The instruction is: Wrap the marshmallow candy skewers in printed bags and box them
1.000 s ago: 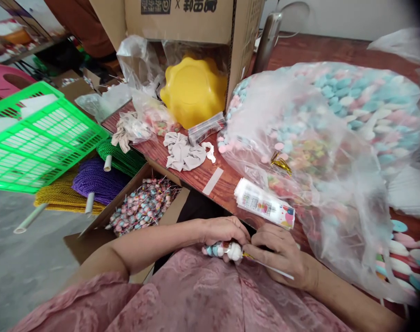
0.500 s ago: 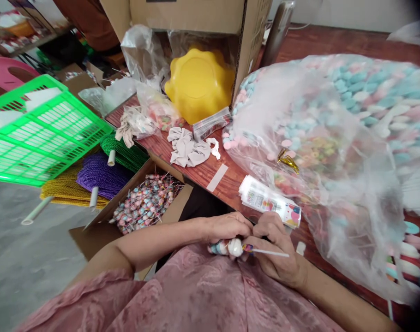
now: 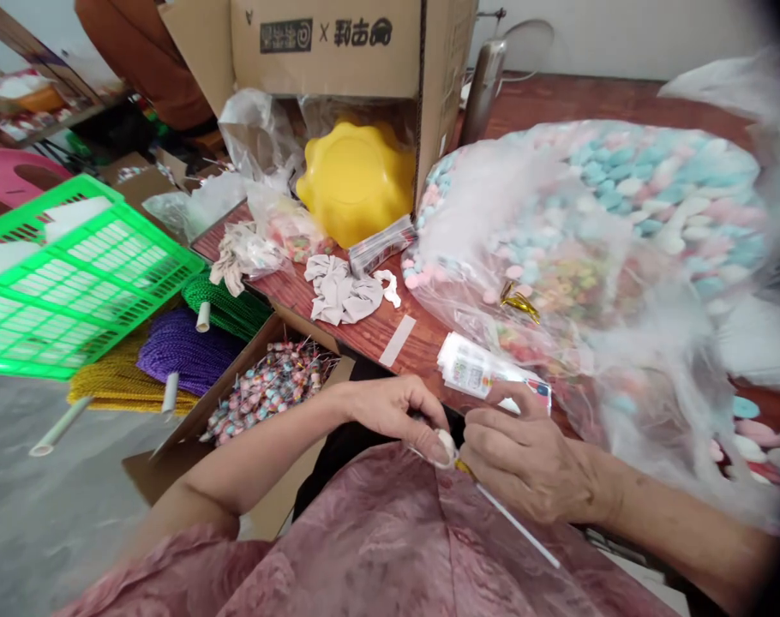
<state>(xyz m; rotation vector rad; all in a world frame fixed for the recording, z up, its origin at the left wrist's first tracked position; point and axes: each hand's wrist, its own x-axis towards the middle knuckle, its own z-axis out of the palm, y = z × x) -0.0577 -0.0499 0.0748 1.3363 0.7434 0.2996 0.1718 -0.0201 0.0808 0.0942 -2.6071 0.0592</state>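
Note:
In front of my pink patterned shirt I have a marshmallow skewer (image 3: 446, 444), its white stick (image 3: 519, 527) slanting down to the right. My left hand (image 3: 390, 411) is closed round the marshmallow end, thumb on top, and covers most of it. At the neck, where a bit of gold shows, the fingers of my right hand (image 3: 525, 458) are curled and pressed together. The gold bit is likely a tie, partly hidden by those fingers. Just beyond my right hand lies a stack of printed labels or bags (image 3: 471, 368) on the table.
A cardboard box (image 3: 261, 390) full of finished skewers stands at left below the table (image 3: 287, 291). A large clear bag of marshmallows (image 3: 621, 180) covers the right. Gold ties (image 3: 519, 302), a grey cloth (image 3: 342, 291), a yellow scalloped stool (image 3: 357, 176) and a green basket (image 3: 87, 283) are around.
The skewer's stick has swung from nearly level to pointing down right. My right hand has turned over the neck, and my left hand now covers more of the marshmallows. The view has shifted slightly.

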